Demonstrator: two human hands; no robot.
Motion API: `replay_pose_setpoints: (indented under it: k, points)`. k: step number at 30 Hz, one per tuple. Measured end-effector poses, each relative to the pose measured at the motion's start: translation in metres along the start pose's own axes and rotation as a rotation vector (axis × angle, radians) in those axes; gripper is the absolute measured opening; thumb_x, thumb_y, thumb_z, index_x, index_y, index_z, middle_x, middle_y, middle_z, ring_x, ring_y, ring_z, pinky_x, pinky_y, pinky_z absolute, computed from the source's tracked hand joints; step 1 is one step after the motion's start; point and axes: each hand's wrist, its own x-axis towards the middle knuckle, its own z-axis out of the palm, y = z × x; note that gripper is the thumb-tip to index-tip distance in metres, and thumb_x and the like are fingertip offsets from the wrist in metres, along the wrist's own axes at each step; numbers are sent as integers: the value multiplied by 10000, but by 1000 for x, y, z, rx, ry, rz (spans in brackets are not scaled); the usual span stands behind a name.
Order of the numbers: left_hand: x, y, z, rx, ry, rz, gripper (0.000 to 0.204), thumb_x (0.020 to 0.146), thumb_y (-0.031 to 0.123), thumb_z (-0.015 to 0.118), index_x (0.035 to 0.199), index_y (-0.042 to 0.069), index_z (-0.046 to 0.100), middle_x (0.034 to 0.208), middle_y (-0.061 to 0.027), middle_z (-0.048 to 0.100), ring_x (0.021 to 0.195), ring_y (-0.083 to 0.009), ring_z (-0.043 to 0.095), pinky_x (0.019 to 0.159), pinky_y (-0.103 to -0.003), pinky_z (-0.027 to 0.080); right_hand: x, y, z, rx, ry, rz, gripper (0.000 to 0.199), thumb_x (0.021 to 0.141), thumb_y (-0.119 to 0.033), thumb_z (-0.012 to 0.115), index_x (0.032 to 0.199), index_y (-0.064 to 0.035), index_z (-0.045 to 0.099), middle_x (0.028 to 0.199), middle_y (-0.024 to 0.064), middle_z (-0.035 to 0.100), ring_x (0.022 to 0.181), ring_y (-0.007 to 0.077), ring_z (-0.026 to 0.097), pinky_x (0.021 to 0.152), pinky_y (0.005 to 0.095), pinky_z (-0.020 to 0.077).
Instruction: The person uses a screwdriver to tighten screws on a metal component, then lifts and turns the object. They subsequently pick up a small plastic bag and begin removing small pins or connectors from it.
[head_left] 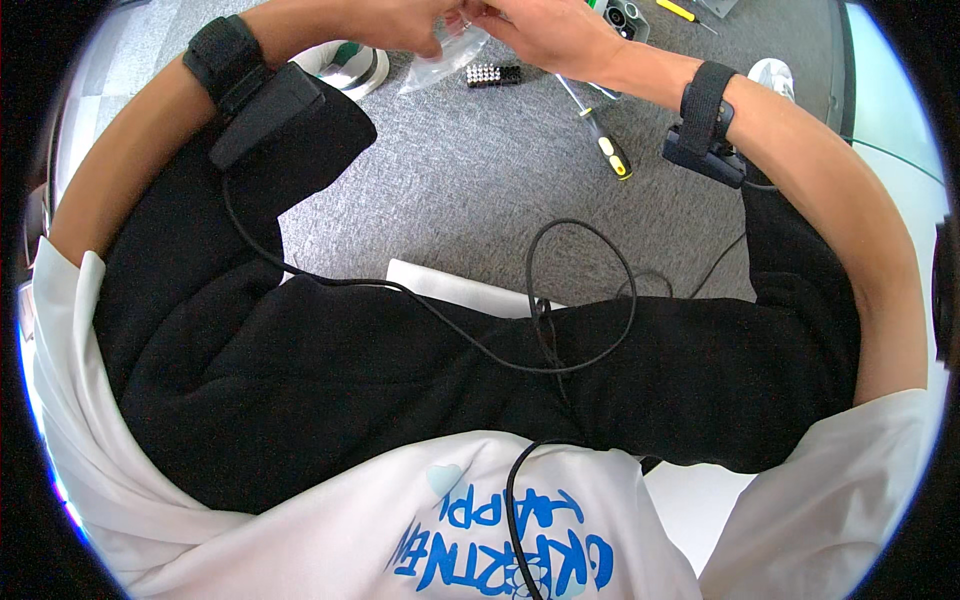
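Hands (470, 25) on clear plastic bag (445, 60).

Looking down, I see my left hand (395, 25) and right hand (545, 30) meeting at the top edge, both pinching a clear plastic bag (445, 60) over grey carpet (470, 180). A small black block of bits (493, 75) lies just below the bag. A yellow-and-black screwdriver (600, 135) lies under my right wrist. Black cables (560, 300) loop across my dark trousers.
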Motion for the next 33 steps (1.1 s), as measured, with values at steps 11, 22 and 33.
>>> replay_pose_setpoints:
  k: [11, 22, 33]
  points:
    - [-3, -14, 3, -149, 32, 57, 359, 775, 108, 713, 1089, -40, 623, 920, -185, 661, 881, -290, 626, 813, -434, 500, 0, 8, 11, 69, -144, 28, 136, 933, -122, 633, 1027, -28, 602, 982, 168, 598, 964, 380, 612, 846, 449, 509]
    - [-6, -13, 3, 18, 167, 44, 400, 792, 93, 641, 1172, -29, 661, 1038, -248, 700, 995, -414, 668, 869, -465, 523, -4, 5, 16, 31, -256, 97, 157, 928, -109, 607, 1059, -25, 593, 1054, 170, 602, 1012, 378, 619, 864, 448, 522]
    - [-8, -15, 0, 128, 384, -31, 334, 820, 14, 574, 1117, 20, 726, 1075, -261, 718, 1056, -434, 678, 896, -493, 533, -2, 8, 16, -26, -344, -15, 149, 919, -117, 604, 1028, -15, 606, 1064, 181, 606, 1045, 379, 630, 903, 458, 525]
